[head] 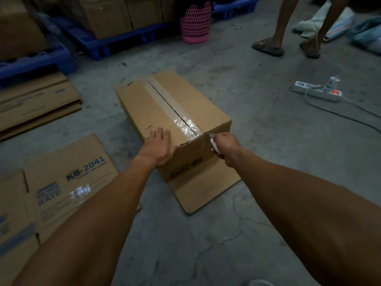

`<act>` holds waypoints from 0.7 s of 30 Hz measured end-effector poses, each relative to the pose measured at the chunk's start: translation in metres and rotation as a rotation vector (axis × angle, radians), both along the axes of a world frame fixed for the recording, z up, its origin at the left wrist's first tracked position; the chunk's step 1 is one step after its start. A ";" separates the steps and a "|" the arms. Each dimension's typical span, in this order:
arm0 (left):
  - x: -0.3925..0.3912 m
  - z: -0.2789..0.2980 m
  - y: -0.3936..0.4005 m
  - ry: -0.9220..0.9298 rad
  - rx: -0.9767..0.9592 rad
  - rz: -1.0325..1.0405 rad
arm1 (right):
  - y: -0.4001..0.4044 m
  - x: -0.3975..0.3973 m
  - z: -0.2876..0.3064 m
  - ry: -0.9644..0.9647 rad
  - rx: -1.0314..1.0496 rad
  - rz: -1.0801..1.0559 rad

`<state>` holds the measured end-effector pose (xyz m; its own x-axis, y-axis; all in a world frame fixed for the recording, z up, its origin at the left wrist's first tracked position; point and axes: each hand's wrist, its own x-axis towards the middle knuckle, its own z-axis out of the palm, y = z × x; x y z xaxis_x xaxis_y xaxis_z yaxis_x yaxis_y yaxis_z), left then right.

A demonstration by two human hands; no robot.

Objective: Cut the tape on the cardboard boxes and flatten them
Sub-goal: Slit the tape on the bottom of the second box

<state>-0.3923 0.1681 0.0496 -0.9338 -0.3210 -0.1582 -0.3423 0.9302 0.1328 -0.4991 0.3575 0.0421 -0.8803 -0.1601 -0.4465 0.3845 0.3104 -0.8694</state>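
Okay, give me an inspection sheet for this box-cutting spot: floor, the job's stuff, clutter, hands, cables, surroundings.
Surface: bare concrete floor, cracked near the camera.
Job's things: upright cardboard box, its top tape split along the seam; a flap lies out on the floor below its near end.
Clutter: flattened boxes at left, more folded cardboard beyond.
Hands: left hand rests flat on the box's near corner; right hand grips a small white cutter at the tape's near end.
Cables: power strip with a red light, cords trailing right.
Surroundings: blue pallets with stacked cartons, pink basket, another person's sandalled feet.
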 end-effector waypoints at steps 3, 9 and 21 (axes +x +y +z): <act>-0.001 -0.002 -0.001 -0.005 -0.001 -0.002 | -0.001 0.000 -0.003 0.004 -0.017 -0.022; 0.001 -0.001 0.001 -0.040 -0.020 -0.012 | -0.005 0.002 -0.005 0.031 -0.032 -0.067; 0.001 -0.003 -0.001 -0.040 -0.015 -0.009 | -0.006 -0.007 0.002 0.139 0.057 0.107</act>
<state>-0.3911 0.1672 0.0469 -0.9298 -0.3149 -0.1904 -0.3383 0.9351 0.1055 -0.5064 0.3515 0.0437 -0.9135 -0.2340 -0.3329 0.2240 0.3939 -0.8915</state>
